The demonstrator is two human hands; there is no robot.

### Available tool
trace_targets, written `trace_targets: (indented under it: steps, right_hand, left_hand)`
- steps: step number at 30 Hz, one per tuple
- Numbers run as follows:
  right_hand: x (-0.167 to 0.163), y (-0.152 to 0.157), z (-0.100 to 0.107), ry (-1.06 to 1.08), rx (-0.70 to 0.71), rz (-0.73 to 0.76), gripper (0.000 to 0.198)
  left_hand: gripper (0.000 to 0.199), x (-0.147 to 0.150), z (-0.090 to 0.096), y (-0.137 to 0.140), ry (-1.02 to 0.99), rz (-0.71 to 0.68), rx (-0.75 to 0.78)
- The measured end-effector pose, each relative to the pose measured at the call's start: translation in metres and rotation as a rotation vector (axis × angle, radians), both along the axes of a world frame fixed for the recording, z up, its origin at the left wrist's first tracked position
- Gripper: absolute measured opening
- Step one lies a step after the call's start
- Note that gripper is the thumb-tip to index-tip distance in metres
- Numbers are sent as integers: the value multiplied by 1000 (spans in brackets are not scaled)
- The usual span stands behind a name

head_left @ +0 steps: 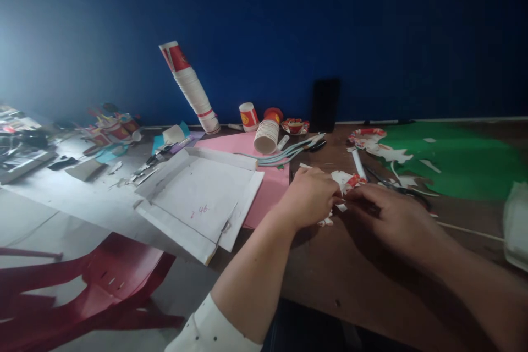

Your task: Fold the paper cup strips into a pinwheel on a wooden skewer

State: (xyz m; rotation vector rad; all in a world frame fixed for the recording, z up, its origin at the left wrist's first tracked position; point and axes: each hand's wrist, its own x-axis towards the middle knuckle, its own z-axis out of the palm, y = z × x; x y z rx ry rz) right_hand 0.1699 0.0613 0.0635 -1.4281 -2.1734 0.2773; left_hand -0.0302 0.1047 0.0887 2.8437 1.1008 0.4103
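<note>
My left hand (313, 195) and my right hand (385, 212) meet over the brown table, fingertips close together. Between and just behind them shows a crumpled, cut-up paper cup (340, 180), white with red print. The fingers of both hands are bent and closed on this paper, though the exact grip is partly hidden. Small white paper scraps (325, 221) lie under my left hand. Just beyond my right hand are scissors (396, 186), partly covered, and a white tube-like stick (358, 164).
Left stands an open white cardboard box lid (202, 192) on pink paper (274, 192). Behind are a leaning stack of paper cups (192, 91), loose cups (248, 116), grey-blue cords (284, 155) and a black phone (325, 104). Green paper (462, 159) lies right. A red chair (119, 269) stands front left.
</note>
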Motion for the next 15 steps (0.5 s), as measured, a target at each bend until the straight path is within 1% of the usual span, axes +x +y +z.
trace_targets:
  steps: [2, 5, 9, 11, 15]
  right_hand:
    - [-1, 0, -2, -47, 47, 5, 27]
    - [-3, -2, -5, -92, 170, -11, 30]
    - [-5, -3, -6, -132, 314, -6, 26]
    - [-5, -4, -5, -142, 344, 3, 24]
    - [-5, -5, -4, -150, 360, 18, 23]
  left_hand:
    - [18, 0, 1, 0, 1, 5, -11]
    - [17, 0, 1, 0, -19, 8, -39]
    - [19, -1, 0, 1, -64, 32, -99]
    - [19, -1, 0, 2, -86, 25, -123]
    - [16, -1, 3, 3, -94, 16, -177]
